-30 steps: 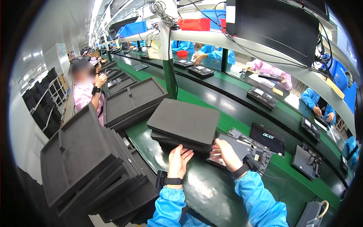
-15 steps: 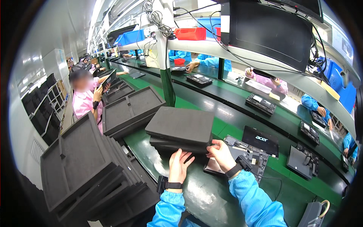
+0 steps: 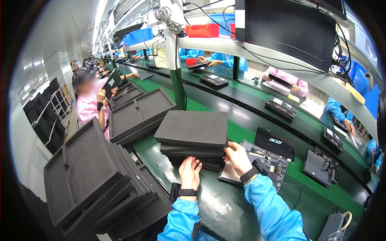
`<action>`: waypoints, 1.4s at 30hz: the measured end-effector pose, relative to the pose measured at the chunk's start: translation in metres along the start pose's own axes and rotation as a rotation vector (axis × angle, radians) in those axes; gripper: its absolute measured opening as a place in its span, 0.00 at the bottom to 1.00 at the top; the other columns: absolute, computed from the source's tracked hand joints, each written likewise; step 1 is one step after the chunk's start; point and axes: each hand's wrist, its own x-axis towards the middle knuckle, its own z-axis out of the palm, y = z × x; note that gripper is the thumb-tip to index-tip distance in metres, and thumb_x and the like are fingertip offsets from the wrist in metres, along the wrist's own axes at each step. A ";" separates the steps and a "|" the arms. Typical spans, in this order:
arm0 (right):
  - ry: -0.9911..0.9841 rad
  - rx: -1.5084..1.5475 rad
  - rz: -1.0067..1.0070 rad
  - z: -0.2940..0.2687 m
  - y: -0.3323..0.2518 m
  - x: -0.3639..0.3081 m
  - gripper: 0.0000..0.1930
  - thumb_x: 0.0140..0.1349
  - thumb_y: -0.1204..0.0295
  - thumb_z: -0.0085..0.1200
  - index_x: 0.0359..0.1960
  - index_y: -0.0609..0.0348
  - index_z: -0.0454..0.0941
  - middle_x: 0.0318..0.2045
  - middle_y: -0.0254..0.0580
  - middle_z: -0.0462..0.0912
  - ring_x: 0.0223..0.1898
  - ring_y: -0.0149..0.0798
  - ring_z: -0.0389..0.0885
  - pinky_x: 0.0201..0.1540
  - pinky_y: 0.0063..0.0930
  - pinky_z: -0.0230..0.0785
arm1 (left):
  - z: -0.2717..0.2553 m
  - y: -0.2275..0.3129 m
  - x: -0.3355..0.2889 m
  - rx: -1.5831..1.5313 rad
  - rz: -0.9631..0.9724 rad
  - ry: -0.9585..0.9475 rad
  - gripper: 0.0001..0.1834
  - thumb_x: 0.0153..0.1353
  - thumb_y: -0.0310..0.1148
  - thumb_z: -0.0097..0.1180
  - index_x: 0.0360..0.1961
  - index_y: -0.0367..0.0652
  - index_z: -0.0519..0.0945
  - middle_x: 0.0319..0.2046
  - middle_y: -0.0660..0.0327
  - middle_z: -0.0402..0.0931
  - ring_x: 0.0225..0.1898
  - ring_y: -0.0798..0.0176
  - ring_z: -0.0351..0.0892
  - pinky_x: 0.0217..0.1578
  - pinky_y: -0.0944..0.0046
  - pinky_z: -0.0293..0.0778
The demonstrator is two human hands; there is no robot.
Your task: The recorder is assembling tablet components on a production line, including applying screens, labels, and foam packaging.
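A stack of flat black panels with rounded corners stands on the green bench in front of me. Its lower layers jut unevenly below the top one. My left hand is at the stack's front edge, fingers half bent and a little apart, their tips against the lower layers. At the right front corner, my right hand pinches the stack's edge between thumb and fingers. Just right of it lies an opened laptop base with bare inner parts, and a black laptop lid lies behind that.
Black trays are piled high at left, with more trays behind. A green post rises beyond the stack. Opened laptops line the dark conveyor. A grey power strip lies near right. Co-workers sit across and at left.
My left fingers have drawn closer together at the front edge. More of the stack's lower layers shows below the top. The co-worker at left has raised a dark panel more upright.
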 end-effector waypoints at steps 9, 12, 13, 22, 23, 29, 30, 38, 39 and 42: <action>0.042 -0.004 -0.007 0.000 0.005 0.008 0.27 0.57 0.72 0.52 0.57 0.73 0.63 0.37 0.49 0.78 0.29 0.34 0.78 0.30 0.25 0.74 | 0.000 -0.004 -0.001 0.058 0.076 0.049 0.08 0.61 0.31 0.52 0.37 0.38 0.73 0.32 0.59 0.71 0.33 0.63 0.74 0.36 0.50 0.80; 0.077 0.010 -0.063 -0.001 0.020 0.012 0.25 0.56 0.71 0.55 0.53 0.75 0.66 0.36 0.50 0.78 0.30 0.37 0.79 0.29 0.28 0.77 | -0.005 -0.007 -0.002 0.144 0.093 -0.003 0.10 0.63 0.34 0.54 0.39 0.39 0.73 0.34 0.58 0.71 0.35 0.60 0.75 0.36 0.51 0.81; 0.070 0.002 -0.075 -0.006 0.031 0.012 0.24 0.56 0.71 0.55 0.51 0.76 0.67 0.35 0.51 0.79 0.29 0.37 0.80 0.28 0.28 0.77 | -0.004 -0.011 -0.002 0.166 0.101 -0.011 0.11 0.63 0.35 0.54 0.40 0.39 0.72 0.35 0.57 0.71 0.35 0.59 0.75 0.38 0.50 0.80; 0.548 0.350 -0.454 -0.197 -0.051 -0.035 0.08 0.61 0.68 0.53 0.35 0.61 0.75 0.27 0.37 0.77 0.26 0.32 0.77 0.25 0.23 0.72 | -0.043 -0.014 -0.050 0.159 -0.193 -0.105 0.20 0.62 0.45 0.50 0.49 0.45 0.71 0.41 0.64 0.72 0.37 0.66 0.70 0.39 0.61 0.68; 0.685 0.283 -0.506 -0.244 -0.057 -0.048 0.06 0.59 0.70 0.53 0.34 0.60 0.75 0.26 0.35 0.76 0.25 0.29 0.75 0.25 0.22 0.69 | -0.043 -0.019 -0.067 0.170 -0.259 -0.200 0.20 0.63 0.47 0.50 0.48 0.44 0.71 0.41 0.63 0.74 0.39 0.64 0.74 0.41 0.59 0.72; 1.861 -0.975 0.275 -0.519 0.034 -0.119 0.16 0.55 0.63 0.49 0.35 0.64 0.80 0.35 0.59 0.80 0.39 0.55 0.78 0.45 0.45 0.68 | -0.023 -0.068 -0.173 0.460 -0.301 -0.415 0.07 0.67 0.30 0.47 0.43 0.40 0.72 0.31 0.59 0.74 0.30 0.66 0.74 0.31 0.68 0.72; 1.735 -1.098 0.479 -0.527 0.041 -0.129 0.19 0.55 0.60 0.50 0.36 0.65 0.80 0.38 0.61 0.80 0.44 0.57 0.76 0.48 0.47 0.67 | -0.025 -0.064 -0.172 0.465 -0.290 -0.412 0.07 0.67 0.30 0.47 0.43 0.40 0.72 0.31 0.59 0.74 0.30 0.66 0.74 0.31 0.68 0.72; 1.212 -0.861 0.524 -0.566 0.041 -0.151 0.40 0.52 0.38 0.50 0.42 0.72 0.78 0.47 0.67 0.76 0.55 0.59 0.72 0.57 0.43 0.63 | -0.029 -0.065 -0.171 0.343 -0.284 -0.391 0.07 0.67 0.29 0.46 0.43 0.38 0.72 0.31 0.57 0.74 0.33 0.64 0.74 0.34 0.65 0.73; 1.130 -0.874 0.553 -0.571 0.040 -0.147 0.42 0.54 0.35 0.45 0.45 0.73 0.76 0.49 0.68 0.75 0.56 0.60 0.71 0.58 0.42 0.62 | -0.028 -0.067 -0.171 0.349 -0.284 -0.390 0.07 0.67 0.29 0.46 0.43 0.38 0.72 0.31 0.57 0.74 0.33 0.64 0.74 0.34 0.65 0.73; 1.018 -0.910 0.569 -0.574 0.045 -0.137 0.44 0.58 0.34 0.35 0.49 0.72 0.75 0.51 0.67 0.73 0.58 0.60 0.69 0.59 0.40 0.59 | -0.026 -0.071 -0.170 0.382 -0.264 -0.383 0.07 0.67 0.29 0.46 0.42 0.38 0.72 0.32 0.57 0.74 0.33 0.64 0.74 0.33 0.65 0.73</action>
